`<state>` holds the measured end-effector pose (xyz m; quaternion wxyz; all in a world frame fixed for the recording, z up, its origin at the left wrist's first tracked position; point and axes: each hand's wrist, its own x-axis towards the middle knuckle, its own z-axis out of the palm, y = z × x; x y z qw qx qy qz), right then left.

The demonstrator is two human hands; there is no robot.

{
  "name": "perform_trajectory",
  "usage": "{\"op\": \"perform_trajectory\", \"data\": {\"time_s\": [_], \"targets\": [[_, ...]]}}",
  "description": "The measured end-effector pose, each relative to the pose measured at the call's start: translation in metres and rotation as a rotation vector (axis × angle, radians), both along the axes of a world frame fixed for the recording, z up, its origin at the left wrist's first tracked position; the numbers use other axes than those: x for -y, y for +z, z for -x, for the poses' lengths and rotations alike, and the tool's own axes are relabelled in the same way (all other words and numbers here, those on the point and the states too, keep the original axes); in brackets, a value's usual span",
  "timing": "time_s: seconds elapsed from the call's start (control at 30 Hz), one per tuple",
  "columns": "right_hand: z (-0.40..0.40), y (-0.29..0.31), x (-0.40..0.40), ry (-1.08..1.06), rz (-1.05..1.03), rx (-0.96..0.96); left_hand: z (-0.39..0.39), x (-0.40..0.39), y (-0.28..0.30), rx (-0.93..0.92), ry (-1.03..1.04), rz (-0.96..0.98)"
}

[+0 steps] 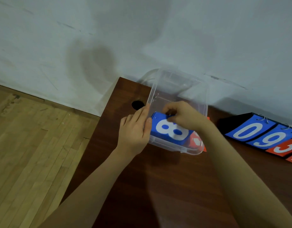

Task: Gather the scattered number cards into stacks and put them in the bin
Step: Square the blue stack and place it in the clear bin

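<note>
A clear plastic bin (pixel 178 89) stands on the brown table near its far left corner. Inside it lies a stack of blue number cards (pixel 168 130) with a white 8 on top, and red cards (pixel 196 140) sit beside it at the bin's right end. My right hand (pixel 183 117) reaches into the bin, its curled fingers pinching the far edge of the blue stack. My left hand (pixel 135 129) rests against the bin's left wall, fingers straight and thumb hooked over the rim.
A black flip scoreboard (pixel 264 137) with blue 0 and 9 and red digits lies on the table at the right. A round cable hole (pixel 137 104) opens left of the bin. A white wall runs behind the table (pixel 158 186); wooden floor (pixel 35 145) lies left.
</note>
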<state>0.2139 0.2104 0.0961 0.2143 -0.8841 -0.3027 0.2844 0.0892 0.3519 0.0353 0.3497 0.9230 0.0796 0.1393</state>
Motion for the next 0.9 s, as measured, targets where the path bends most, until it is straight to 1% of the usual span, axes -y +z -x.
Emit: {"op": "perform_trajectory", "data": {"time_s": [0.13, 0.2, 0.33, 0.47, 0.57, 0.63, 0.73, 0.77, 0.8, 0.9], "targets": [[0.004, -0.036, 0.005, -0.229, -0.173, -0.14, 0.0, -0.001, -0.001, -0.002, -0.004, -0.006], [0.004, -0.047, 0.003, -0.26, -0.178, -0.176, 0.0, -0.001, -0.003, -0.002, 0.004, -0.019], [0.006, -0.061, -0.002, -0.228, -0.1, -0.147, 0.0, 0.0, -0.005, 0.002, 0.003, -0.03], [0.003, -0.071, -0.004, -0.194, -0.036, -0.045, -0.003, -0.001, -0.005, 0.021, -0.011, -0.056], [0.0, -0.081, -0.009, -0.177, 0.018, -0.032, -0.003, 0.0, -0.006, 0.018, -0.008, -0.062], [-0.001, -0.088, -0.01, -0.128, 0.101, -0.025, -0.002, -0.001, -0.007, 0.002, -0.011, -0.079], [-0.001, -0.093, -0.006, -0.028, 0.297, 0.031, -0.002, -0.003, -0.007, -0.023, -0.028, -0.13], [0.0, -0.092, -0.005, -0.025, 0.292, 0.052, -0.002, -0.003, -0.004, -0.034, -0.029, -0.157], [0.0, -0.086, -0.004, -0.053, 0.229, 0.074, -0.003, -0.004, -0.002, -0.045, -0.024, -0.189], [0.006, -0.048, 0.003, -0.244, -0.114, 0.166, -0.002, -0.005, 0.01, -0.051, -0.002, -0.301]]}}
